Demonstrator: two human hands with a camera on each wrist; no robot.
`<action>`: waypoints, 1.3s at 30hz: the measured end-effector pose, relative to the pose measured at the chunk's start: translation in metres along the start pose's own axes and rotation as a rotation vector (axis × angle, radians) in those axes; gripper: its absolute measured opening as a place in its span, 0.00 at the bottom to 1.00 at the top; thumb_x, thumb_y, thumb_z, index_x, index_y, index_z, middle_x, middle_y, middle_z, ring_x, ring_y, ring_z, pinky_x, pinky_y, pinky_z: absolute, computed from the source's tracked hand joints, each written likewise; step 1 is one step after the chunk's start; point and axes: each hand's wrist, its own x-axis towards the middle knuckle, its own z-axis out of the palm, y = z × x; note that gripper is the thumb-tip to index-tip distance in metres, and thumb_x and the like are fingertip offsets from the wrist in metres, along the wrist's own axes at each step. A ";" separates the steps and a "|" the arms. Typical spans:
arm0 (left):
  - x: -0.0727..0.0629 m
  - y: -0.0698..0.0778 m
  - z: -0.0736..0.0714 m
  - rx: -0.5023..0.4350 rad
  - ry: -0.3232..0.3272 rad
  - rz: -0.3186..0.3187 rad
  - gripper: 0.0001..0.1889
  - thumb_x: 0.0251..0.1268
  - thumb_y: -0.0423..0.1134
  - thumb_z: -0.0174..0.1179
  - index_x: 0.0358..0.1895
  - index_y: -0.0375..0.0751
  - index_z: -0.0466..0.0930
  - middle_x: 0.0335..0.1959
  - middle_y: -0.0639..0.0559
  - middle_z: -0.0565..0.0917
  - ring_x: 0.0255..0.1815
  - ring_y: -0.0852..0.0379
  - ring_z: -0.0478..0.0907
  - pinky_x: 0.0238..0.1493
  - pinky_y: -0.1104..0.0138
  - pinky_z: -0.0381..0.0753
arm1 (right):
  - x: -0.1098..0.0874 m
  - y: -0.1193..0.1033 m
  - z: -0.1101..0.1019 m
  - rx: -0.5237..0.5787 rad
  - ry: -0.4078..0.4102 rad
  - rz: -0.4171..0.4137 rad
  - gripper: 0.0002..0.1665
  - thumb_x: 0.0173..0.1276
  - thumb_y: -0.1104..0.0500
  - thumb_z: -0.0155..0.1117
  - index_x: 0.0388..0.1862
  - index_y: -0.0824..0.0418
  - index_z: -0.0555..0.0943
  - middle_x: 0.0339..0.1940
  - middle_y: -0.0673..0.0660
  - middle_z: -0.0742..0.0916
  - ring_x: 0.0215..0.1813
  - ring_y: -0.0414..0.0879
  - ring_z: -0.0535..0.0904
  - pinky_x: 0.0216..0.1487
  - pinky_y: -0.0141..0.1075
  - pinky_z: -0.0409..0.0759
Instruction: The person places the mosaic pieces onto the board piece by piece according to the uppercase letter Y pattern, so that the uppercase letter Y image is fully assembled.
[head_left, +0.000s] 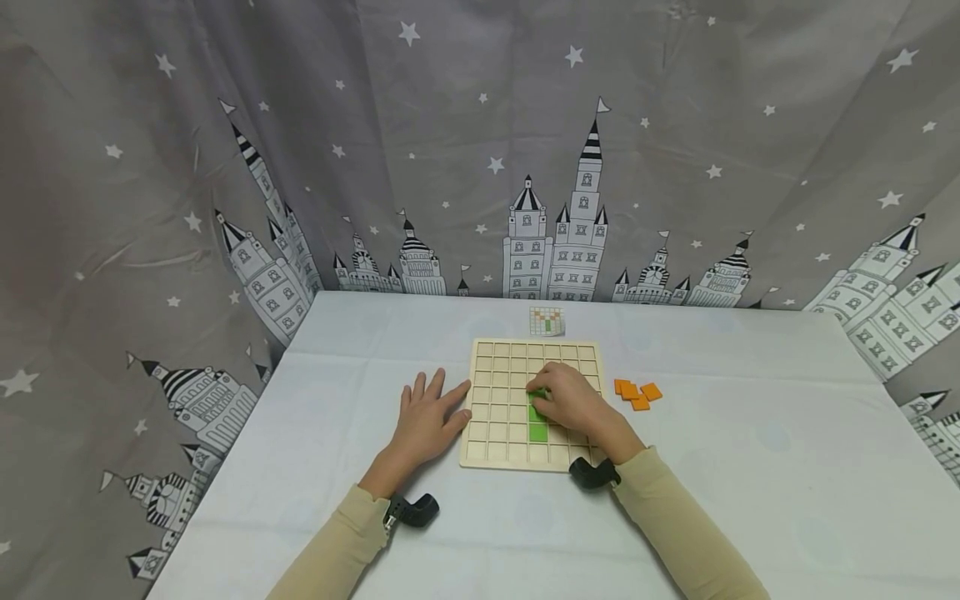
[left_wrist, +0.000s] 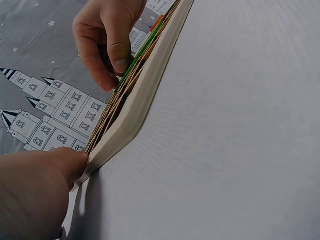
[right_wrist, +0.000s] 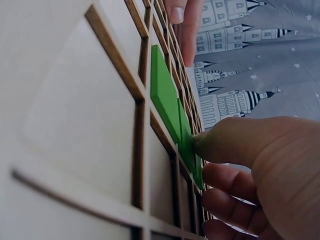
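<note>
- At the near-left side of the scene, left hand [head_left: 423,425] with fingers spread, flat beside a pale wooden grid board [head_left: 487,452]; index finger and thumb touching the left edge.
- Over the middle of the board, right hand [head_left: 566,400] with fingers curled, apparently pinching a green tile [right_wrist: 198,176] between thumb and index finger.
- Just nearer the body, in the same column of squares, two more green tiles [head_left: 537,432]; close to the right thumb, a short way across the board from the left hand.
- Impossible to tell, under the fingers, whether the pinched tile sits flush in its square.
- Possible trouble, as a judgement: a tile left tilted on the thin ridges, from release slightly out of line; a neighbouring green tile nudged loose, from the thumb so close beside it; the board sliding or turning, from a sideways push with too light a touch at the left edge.
- To the right of the board, near the right forearm, a loose heap of orange tiles [head_left: 633,394], some overlapping; well apart from the left hand.
- Beyond the far edge, a small card [head_left: 547,323] printed with a grid and coloured squares.
- All around, a white tablecloth [head_left: 750,450]; behind, a grey curtain [head_left: 450,92] with castles and stars.
</note>
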 end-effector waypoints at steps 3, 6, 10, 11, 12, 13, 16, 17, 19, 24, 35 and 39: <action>0.000 0.000 0.000 -0.003 -0.001 0.000 0.28 0.73 0.52 0.57 0.73 0.50 0.74 0.80 0.31 0.59 0.82 0.24 0.46 0.77 0.29 0.43 | -0.001 0.000 -0.001 0.003 -0.002 -0.001 0.12 0.66 0.65 0.68 0.47 0.63 0.90 0.44 0.58 0.89 0.47 0.51 0.83 0.52 0.46 0.83; 0.000 0.001 -0.001 -0.005 -0.003 0.002 0.28 0.73 0.52 0.56 0.73 0.49 0.74 0.80 0.31 0.59 0.82 0.24 0.46 0.77 0.29 0.43 | -0.002 0.000 -0.002 0.009 -0.007 -0.003 0.12 0.66 0.65 0.68 0.47 0.64 0.90 0.45 0.58 0.89 0.48 0.52 0.84 0.53 0.46 0.83; 0.000 0.000 -0.001 -0.004 -0.004 0.007 0.28 0.73 0.52 0.56 0.73 0.49 0.74 0.80 0.30 0.59 0.82 0.24 0.46 0.76 0.29 0.43 | -0.003 0.002 -0.006 0.016 0.002 -0.001 0.12 0.65 0.65 0.67 0.47 0.64 0.90 0.44 0.58 0.90 0.48 0.52 0.84 0.53 0.46 0.83; 0.000 0.000 -0.001 -0.003 -0.005 0.007 0.28 0.73 0.52 0.56 0.73 0.49 0.74 0.80 0.30 0.59 0.82 0.24 0.46 0.76 0.29 0.43 | -0.004 0.003 -0.007 0.014 0.009 -0.001 0.12 0.65 0.65 0.67 0.46 0.64 0.90 0.44 0.58 0.90 0.48 0.52 0.84 0.53 0.47 0.83; 0.000 0.000 -0.001 -0.004 -0.005 0.008 0.28 0.73 0.52 0.56 0.73 0.49 0.74 0.80 0.30 0.59 0.82 0.24 0.46 0.76 0.28 0.43 | -0.004 0.004 -0.008 0.016 0.014 0.003 0.13 0.64 0.66 0.66 0.46 0.65 0.90 0.44 0.58 0.90 0.48 0.52 0.84 0.53 0.47 0.83; 0.000 0.000 -0.001 -0.005 -0.005 0.009 0.28 0.73 0.52 0.56 0.73 0.49 0.74 0.80 0.30 0.59 0.82 0.24 0.46 0.76 0.28 0.43 | -0.005 0.005 -0.009 0.015 0.019 0.006 0.13 0.64 0.66 0.66 0.46 0.65 0.90 0.44 0.59 0.90 0.48 0.53 0.84 0.53 0.47 0.83; 0.000 0.000 -0.001 -0.005 -0.004 0.010 0.28 0.73 0.52 0.56 0.73 0.49 0.74 0.80 0.30 0.59 0.82 0.24 0.46 0.76 0.28 0.43 | -0.006 0.008 -0.011 0.013 0.026 0.028 0.15 0.64 0.65 0.65 0.48 0.66 0.89 0.46 0.60 0.89 0.50 0.54 0.85 0.55 0.48 0.83; 0.000 0.000 -0.001 -0.004 -0.004 0.010 0.28 0.73 0.52 0.56 0.73 0.49 0.74 0.80 0.30 0.59 0.82 0.23 0.46 0.76 0.28 0.44 | -0.007 0.009 -0.012 0.015 0.024 0.038 0.15 0.64 0.65 0.65 0.49 0.66 0.89 0.47 0.60 0.89 0.50 0.54 0.85 0.56 0.48 0.83; 0.000 0.000 -0.001 -0.002 -0.003 0.010 0.27 0.73 0.52 0.56 0.73 0.49 0.74 0.80 0.30 0.59 0.82 0.23 0.46 0.76 0.28 0.44 | -0.008 0.010 -0.014 0.011 0.022 0.052 0.15 0.65 0.64 0.65 0.49 0.65 0.89 0.47 0.60 0.89 0.51 0.54 0.85 0.56 0.48 0.83; 0.001 0.000 -0.001 0.001 -0.010 0.008 0.28 0.73 0.52 0.56 0.73 0.50 0.74 0.80 0.30 0.59 0.82 0.24 0.46 0.76 0.28 0.44 | -0.015 0.016 -0.019 -0.006 0.047 0.055 0.12 0.66 0.63 0.68 0.47 0.65 0.89 0.44 0.60 0.88 0.45 0.54 0.84 0.49 0.48 0.84; 0.001 0.000 -0.001 0.011 -0.006 0.011 0.28 0.74 0.52 0.56 0.73 0.49 0.73 0.80 0.30 0.59 0.82 0.24 0.46 0.76 0.28 0.44 | -0.039 0.035 -0.038 -0.019 0.081 0.141 0.14 0.64 0.65 0.68 0.48 0.67 0.88 0.46 0.63 0.88 0.48 0.57 0.84 0.51 0.51 0.83; 0.001 0.000 -0.001 0.010 -0.012 0.009 0.28 0.74 0.52 0.56 0.73 0.50 0.73 0.80 0.30 0.59 0.82 0.24 0.46 0.76 0.28 0.44 | -0.048 0.043 -0.044 -0.016 0.090 0.199 0.14 0.63 0.66 0.67 0.48 0.67 0.88 0.45 0.63 0.88 0.43 0.53 0.82 0.45 0.48 0.82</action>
